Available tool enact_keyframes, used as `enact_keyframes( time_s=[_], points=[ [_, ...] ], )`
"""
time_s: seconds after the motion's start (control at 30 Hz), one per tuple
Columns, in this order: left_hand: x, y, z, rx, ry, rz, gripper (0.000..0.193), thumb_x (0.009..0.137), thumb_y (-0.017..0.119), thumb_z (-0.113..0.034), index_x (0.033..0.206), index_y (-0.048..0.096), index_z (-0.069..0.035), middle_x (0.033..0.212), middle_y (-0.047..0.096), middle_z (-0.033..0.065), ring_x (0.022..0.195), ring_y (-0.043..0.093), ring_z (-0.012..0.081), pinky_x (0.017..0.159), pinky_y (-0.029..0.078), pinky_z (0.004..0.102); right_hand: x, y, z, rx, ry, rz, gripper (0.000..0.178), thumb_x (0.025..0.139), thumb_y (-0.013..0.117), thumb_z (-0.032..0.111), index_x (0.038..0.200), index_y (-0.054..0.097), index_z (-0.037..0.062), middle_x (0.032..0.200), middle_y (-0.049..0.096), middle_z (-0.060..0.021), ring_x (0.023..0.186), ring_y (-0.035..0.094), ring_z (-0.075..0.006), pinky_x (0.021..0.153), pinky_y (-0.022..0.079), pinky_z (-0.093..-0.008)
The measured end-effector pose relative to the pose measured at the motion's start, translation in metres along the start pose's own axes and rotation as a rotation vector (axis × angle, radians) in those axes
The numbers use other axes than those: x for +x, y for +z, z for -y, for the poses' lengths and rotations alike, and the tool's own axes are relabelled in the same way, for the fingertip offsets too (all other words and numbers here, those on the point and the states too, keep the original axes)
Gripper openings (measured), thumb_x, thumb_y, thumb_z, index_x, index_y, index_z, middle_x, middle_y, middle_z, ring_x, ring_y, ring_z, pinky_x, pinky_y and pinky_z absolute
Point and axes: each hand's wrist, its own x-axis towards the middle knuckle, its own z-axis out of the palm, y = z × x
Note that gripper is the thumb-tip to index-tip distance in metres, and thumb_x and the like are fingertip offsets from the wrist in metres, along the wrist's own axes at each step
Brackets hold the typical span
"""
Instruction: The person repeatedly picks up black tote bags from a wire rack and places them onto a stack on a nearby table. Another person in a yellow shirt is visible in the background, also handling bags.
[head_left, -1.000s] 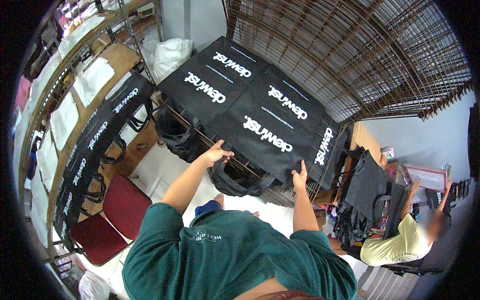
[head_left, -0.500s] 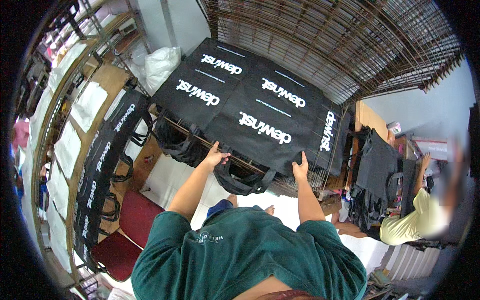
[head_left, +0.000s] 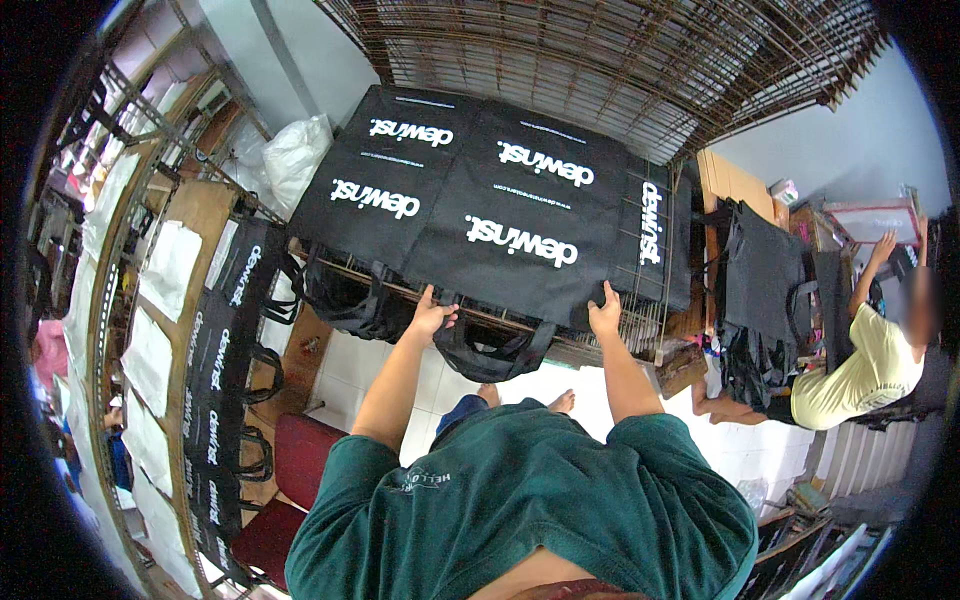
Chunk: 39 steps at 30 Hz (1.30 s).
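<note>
Black bag point(head_left: 520, 212) — fingers point(head_left: 607, 296) at near edge

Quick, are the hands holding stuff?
Left hand: partly curled at the black bag's near edge; grip can't be told.
Right hand: at the bag's right corner; grip unclear.

Dark green short-sleeved T-shirt point(head_left: 540, 490); small pale chest print point(head_left: 428, 481); blue shorts point(head_left: 462, 410), apparently.

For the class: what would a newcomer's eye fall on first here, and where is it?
Probably the black bags with white print, flat across the centre, left hand and right hand at their near edge. Then the brown wire racks along the top, and a person in yellow at far right.
</note>
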Motion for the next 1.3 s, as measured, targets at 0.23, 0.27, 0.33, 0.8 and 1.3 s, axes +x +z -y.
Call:
enact_keyframes(
  time_s=[0.23,0.27,0.33,0.8,1.3],
  points=[
    [0.0,0.0,-0.002,0.156,0.053,-0.001,0.089,0.076,0.064,0.001,0.143,0.005,-0.006,0.094,0.061,0.0139,0.075,0.061,0.0198,0.062,0.051,0.0303,-0.001,-0.001,-0.002,-0.045,-0.023,-0.047,0.058,0.072,0.065,0.004,0.127,0.045,0.0031,0.119,0.048,-0.0166,0.11,0.048,-0.0333,0.096,0.038,-0.0366],
    [0.007,-0.007,0.009,0.291,0.167,-0.083,0.088,0.075,0.067,-0.002,0.142,0.01,-0.005,0.093,0.061,0.0139,0.075,0.061,0.0198,0.064,0.051,0.0304,-0.004,-0.003,0.001,-0.053,-0.04,-0.071,0.056,0.072,0.065,0.004,0.125,0.046,0.0037,0.118,0.048,-0.0164,0.11,0.048,-0.0333,0.095,0.038,-0.0367],
    [0.022,-0.031,0.042,0.546,0.393,-0.26,0.086,0.072,0.071,-0.008,0.14,0.019,-0.004,0.093,0.061,0.0137,0.077,0.061,0.0198,0.069,0.05,0.0307,-0.012,-0.015,0.019,-0.075,-0.087,-0.105,0.051,0.073,0.064,0.005,0.122,0.049,0.0048,0.117,0.049,-0.0159,0.109,0.048,-0.0333,0.094,0.039,-0.0368],
    [-0.149,-0.136,0.22,0.593,-0.172,-0.656,0.046,0.08,0.065,-0.022,0.119,0.048,-0.005,0.088,0.061,0.0089,0.082,0.061,0.025,0.069,0.049,0.0414,-0.159,-0.161,-0.15,-0.46,0.211,-0.195,0.041,0.076,0.063,0.012,0.115,0.052,0.0077,0.107,0.054,-0.0186,0.094,0.056,-0.0335,0.081,0.045,-0.0394],
    [-0.08,0.031,0.228,0.58,-0.322,-0.002,0.076,0.072,0.07,-0.046,0.13,0.04,-0.007,0.103,0.06,0.0182,0.092,0.057,0.0285,0.081,0.044,0.0419,-0.046,-0.198,-0.252,0.0,0.456,0.592,0.055,0.076,0.066,0.023,0.124,0.046,0.0034,0.087,0.058,-0.0078,0.073,0.057,-0.0183,0.051,0.043,-0.029]
  ],
)
